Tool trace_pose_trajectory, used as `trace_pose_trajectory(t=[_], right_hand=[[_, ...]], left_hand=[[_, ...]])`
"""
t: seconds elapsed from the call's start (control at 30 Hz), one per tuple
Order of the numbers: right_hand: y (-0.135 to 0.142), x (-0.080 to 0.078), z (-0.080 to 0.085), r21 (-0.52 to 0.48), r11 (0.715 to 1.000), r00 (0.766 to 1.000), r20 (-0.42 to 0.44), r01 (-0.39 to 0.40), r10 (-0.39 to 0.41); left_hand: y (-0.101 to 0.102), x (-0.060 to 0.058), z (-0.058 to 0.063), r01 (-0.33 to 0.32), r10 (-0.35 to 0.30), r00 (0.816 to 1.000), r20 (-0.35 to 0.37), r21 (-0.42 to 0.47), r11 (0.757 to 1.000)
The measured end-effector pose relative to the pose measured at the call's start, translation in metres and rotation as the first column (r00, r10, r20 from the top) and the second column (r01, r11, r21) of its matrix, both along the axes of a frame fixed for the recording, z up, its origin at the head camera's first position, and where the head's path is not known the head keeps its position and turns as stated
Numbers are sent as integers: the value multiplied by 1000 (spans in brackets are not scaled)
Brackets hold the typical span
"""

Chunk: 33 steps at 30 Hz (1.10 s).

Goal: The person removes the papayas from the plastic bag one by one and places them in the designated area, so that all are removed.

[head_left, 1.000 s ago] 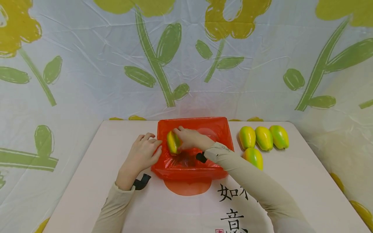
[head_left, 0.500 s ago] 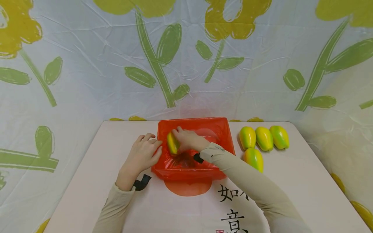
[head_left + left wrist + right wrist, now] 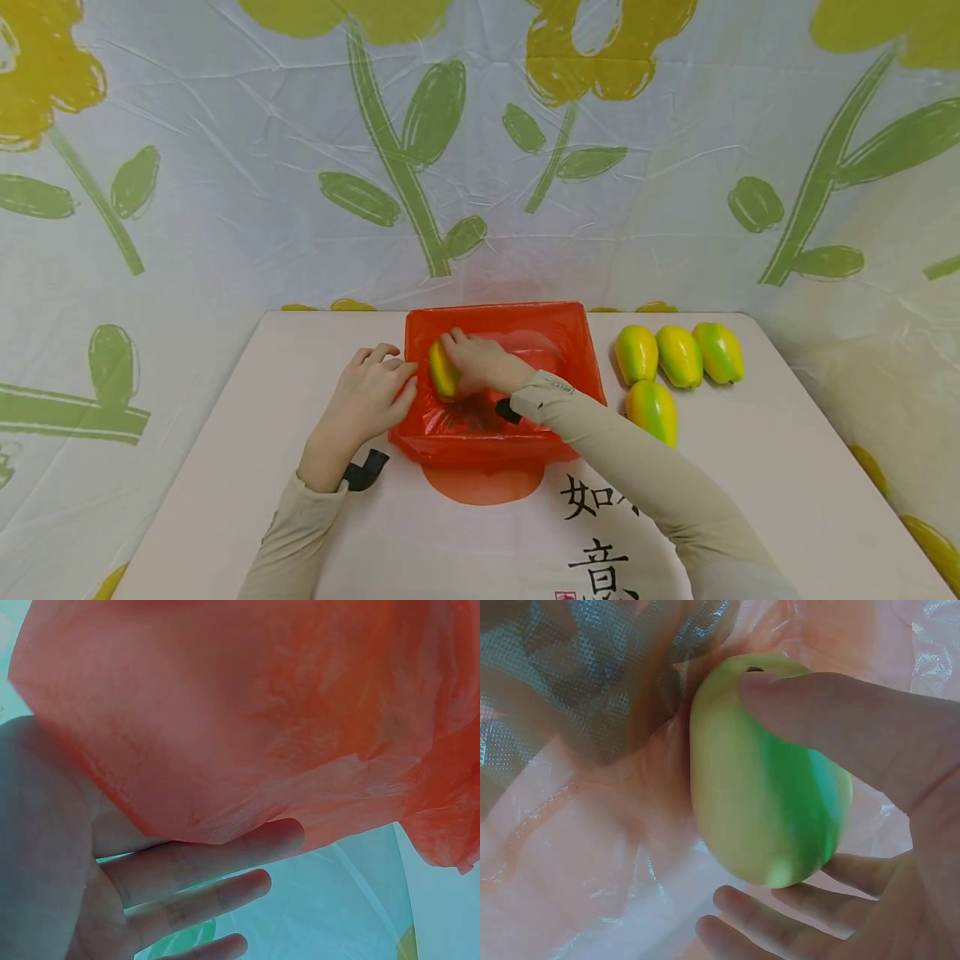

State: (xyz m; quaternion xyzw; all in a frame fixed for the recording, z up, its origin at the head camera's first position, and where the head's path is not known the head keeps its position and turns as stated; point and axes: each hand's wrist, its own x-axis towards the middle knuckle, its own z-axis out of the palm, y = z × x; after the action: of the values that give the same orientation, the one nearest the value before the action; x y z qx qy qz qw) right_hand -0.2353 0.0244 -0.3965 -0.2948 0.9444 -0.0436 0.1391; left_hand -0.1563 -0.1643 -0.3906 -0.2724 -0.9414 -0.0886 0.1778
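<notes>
In the head view, a red plastic bag (image 3: 525, 450), spread out in a box-like shape, stands in the middle of the table. My right hand (image 3: 480, 362) reaches inside it and holds a yellow-green papaya (image 3: 444, 372) at its left side. Up close in the right wrist view, the thumb lies over the top of this papaya (image 3: 735, 780) and the other fingers are at its far side and underneath. Along the bag's left wall is my left hand (image 3: 367, 392), its fingers loosely extended. The left wrist view has these fingers (image 3: 210, 859) against the red plastic, with the thumb hidden.
Several more papayas (image 3: 679, 357) lie on the table to the right of the bag, one of them (image 3: 651, 410) nearer, beside the right sleeve. Black characters (image 3: 597, 567) are printed on the pale tabletop (image 3: 420, 550). A flowered cloth (image 3: 285, 125) hangs behind and at both sides.
My right hand and forearm have shifted slightly left within the bag, and the hand now covers more of the papaya. The left hand has stayed in place.
</notes>
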Motion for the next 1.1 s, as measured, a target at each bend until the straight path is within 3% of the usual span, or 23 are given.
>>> trace_pose_trajectory(t=[0.4, 0.77, 1.1], right_hand=[[-3, 1, -4, 67, 998, 999, -40, -2, 5], [-2, 1, -5, 59, 998, 998, -64, -25, 29], [5, 0, 9, 55, 998, 999, -8, -35, 36]], left_hand=[[0, 0, 0, -1, 1, 1000, 1, -3, 1000], [0, 0, -1, 4, -4, 1000, -15, -5, 1000], [1, 0, -1, 9, -9, 1000, -13, 0, 1000]])
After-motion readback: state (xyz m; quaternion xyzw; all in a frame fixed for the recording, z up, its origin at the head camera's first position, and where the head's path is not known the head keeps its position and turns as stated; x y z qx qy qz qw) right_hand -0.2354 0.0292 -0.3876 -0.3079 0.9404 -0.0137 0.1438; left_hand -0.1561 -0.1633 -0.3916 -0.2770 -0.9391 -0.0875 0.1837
